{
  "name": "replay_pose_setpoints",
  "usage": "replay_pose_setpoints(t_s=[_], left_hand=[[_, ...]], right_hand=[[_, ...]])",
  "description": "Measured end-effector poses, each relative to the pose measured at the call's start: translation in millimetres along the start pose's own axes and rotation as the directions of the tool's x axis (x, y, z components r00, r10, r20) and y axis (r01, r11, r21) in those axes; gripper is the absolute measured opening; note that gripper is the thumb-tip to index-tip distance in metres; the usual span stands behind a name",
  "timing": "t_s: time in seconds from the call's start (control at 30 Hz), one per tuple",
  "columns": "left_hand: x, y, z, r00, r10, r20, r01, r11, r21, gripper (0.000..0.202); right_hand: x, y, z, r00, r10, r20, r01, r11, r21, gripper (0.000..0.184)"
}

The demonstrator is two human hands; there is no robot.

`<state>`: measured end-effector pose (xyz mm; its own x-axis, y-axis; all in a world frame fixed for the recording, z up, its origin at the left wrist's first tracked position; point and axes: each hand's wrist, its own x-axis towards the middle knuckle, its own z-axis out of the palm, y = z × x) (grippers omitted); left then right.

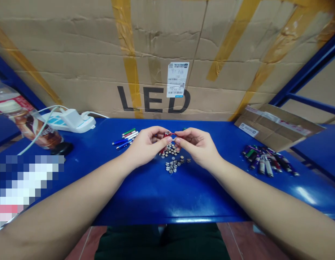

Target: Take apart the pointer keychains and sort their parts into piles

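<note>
My left hand is closed around a small red metal penlight, tilted, with its silver end near my thumb. From the penlight a thin red curved piece reaches across to my right hand. The right thumb and fingers are pinched together at its far end; what exactly they hold is partly hidden. Under my fingers lies a pile of button cells, with a second cluster of small silver pieces nearer me. Left of my left hand lie several blue, silver, red and green penlights.
On the right is a heap of penlights beside an open cardboard box. A power strip with a plugged-in charger and a bottle stand at the left. A large carton walls off the back of the blue table.
</note>
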<state>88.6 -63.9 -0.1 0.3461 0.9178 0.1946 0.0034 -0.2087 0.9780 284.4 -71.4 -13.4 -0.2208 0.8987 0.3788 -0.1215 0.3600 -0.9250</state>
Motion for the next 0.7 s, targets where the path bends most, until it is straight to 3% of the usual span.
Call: replay_pose_setpoints(t_s=[0.17,0.33,0.53,0.63,0.7], left_hand=[[1,-4,-3.6,0.999,0.034,-0.035,-0.033,0.999,0.011,0.036],[0,-4,-8.1,0.999,0.019,-0.038,-0.018,0.999,0.031,0.042],[0,0,-12.2,0.999,-0.036,-0.022,0.037,0.996,0.076,0.036],[0,0,-12.2,0.997,-0.079,-0.006,0.080,0.996,0.043,0.035],[0,0,-11.4,0.993,-0.118,0.011,0.119,0.993,-0.015,0.032]], right_hand=[[5,0,-8,1.000,-0.003,0.005,0.003,0.996,-0.085,0.031],[17,-2,-47,0.998,0.065,-0.007,-0.064,0.951,-0.304,0.029],[26,7,-108,0.974,0.195,-0.117,-0.227,0.841,-0.491,0.032],[29,13,-119,0.948,0.279,-0.156,-0.317,0.756,-0.573,0.025],[31,15,-118,0.942,0.261,-0.211,-0.334,0.666,-0.667,0.017]])
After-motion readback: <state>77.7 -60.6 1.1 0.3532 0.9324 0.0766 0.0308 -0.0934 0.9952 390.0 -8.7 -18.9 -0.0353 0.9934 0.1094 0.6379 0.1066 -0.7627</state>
